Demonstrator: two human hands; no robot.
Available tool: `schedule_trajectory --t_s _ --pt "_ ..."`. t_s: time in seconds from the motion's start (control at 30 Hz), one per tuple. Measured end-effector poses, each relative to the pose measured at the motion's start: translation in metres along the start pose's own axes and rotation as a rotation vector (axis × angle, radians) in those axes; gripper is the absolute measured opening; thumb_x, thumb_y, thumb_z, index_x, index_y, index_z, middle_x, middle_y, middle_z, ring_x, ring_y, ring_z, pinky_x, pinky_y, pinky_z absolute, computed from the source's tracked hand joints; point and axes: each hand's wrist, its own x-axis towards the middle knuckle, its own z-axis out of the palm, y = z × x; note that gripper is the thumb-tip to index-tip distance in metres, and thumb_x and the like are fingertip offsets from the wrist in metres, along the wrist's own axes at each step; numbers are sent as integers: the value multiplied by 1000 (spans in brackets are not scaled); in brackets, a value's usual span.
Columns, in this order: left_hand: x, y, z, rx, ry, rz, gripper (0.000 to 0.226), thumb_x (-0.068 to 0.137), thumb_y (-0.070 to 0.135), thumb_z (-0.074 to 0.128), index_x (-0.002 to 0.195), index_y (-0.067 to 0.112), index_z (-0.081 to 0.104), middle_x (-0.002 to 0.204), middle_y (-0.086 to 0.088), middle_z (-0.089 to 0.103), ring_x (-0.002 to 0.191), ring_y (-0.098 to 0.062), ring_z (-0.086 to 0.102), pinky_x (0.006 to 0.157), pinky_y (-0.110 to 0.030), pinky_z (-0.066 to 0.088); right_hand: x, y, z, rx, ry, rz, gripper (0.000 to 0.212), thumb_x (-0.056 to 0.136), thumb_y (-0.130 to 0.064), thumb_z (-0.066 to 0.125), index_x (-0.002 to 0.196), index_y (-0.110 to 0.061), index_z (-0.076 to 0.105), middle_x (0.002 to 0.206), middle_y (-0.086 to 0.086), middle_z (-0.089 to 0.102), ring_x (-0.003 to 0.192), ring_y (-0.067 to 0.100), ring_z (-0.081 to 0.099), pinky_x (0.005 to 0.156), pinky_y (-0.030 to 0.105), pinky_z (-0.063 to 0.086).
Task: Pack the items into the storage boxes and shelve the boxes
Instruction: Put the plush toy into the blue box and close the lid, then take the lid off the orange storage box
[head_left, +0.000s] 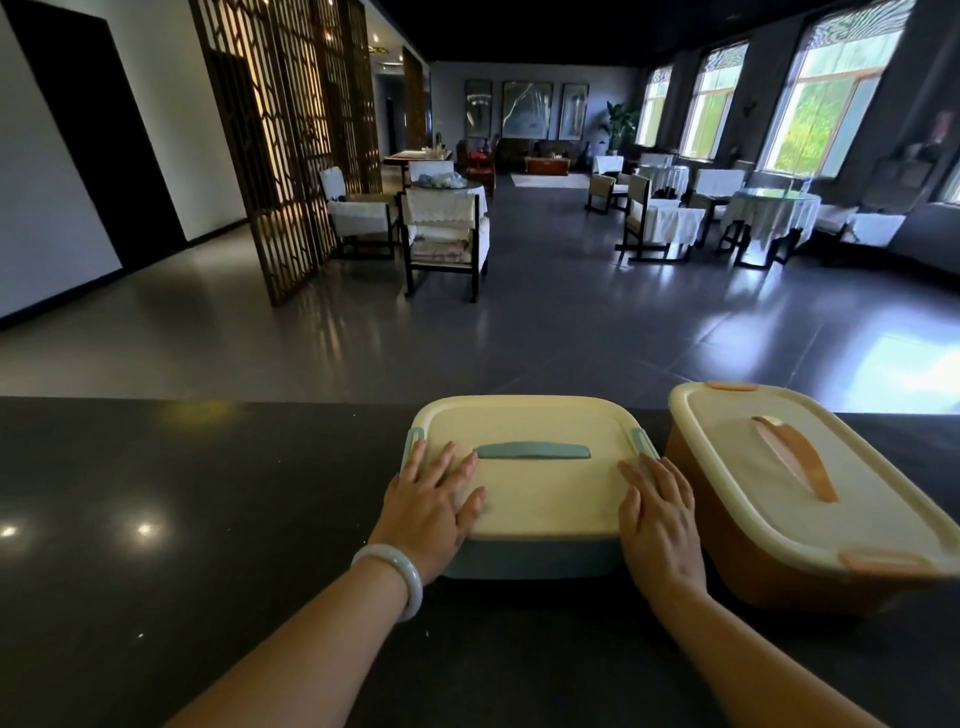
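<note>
While both hands lie flat on its cream lid (540, 499), the blue box (530, 564) sits on the dark worktop (182, 519), close to the far edge and right of the middle. Left hand (434, 504) rests on the lid's left part with fingers straight and spread, thumb along the near rim, holding nothing; a pale bangle (400, 574) rings that wrist. Right hand (657, 514) presses on the lid's right edge, fingers straight and together, also gripping nothing. A blue handle (532, 450) lies flat across the lid between the fingertips, and blue clasps show at the lid's left and right sides. Just beside it, to the right, stands the orange box (769, 577), its cream lid on, with an orange handle (800, 457) and orange clasps; it reaches toward the worktop's right edge. Whether the two boxes touch cannot be told.
</note>
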Motion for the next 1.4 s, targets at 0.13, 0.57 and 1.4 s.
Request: schedule_trajectory --t_s 0.13,0.57,1.4 --pt "22 -2 0 -13 26 -17 75 83 65 -7 151 37 9 161 8 5 147 -22 -11 120 -48 10 26 4 13 53 26 -10 41 98 -31 37 133 -19 55 151 0 36 143 16 18 119 40 15" --pt "14 25 -19 -147 -150 -196 61 98 54 19 152 34 -1 160 7 -11 146 -22 -18 117 -58 4 36 0 -11 -129 -325 -14 53 102 -43 25 151 -25 21 161 -3 2 146 17 -10 116 34 -3" --pt "68 335 42 -400 -121 -209 67 101 45 30 153 23 -6 160 -3 -3 145 -27 2 119 -41 10 80 234 -167 -145 -489 191 66 98 -50 34 152 -33 0 160 -3 -12 142 30 22 107 42 37"
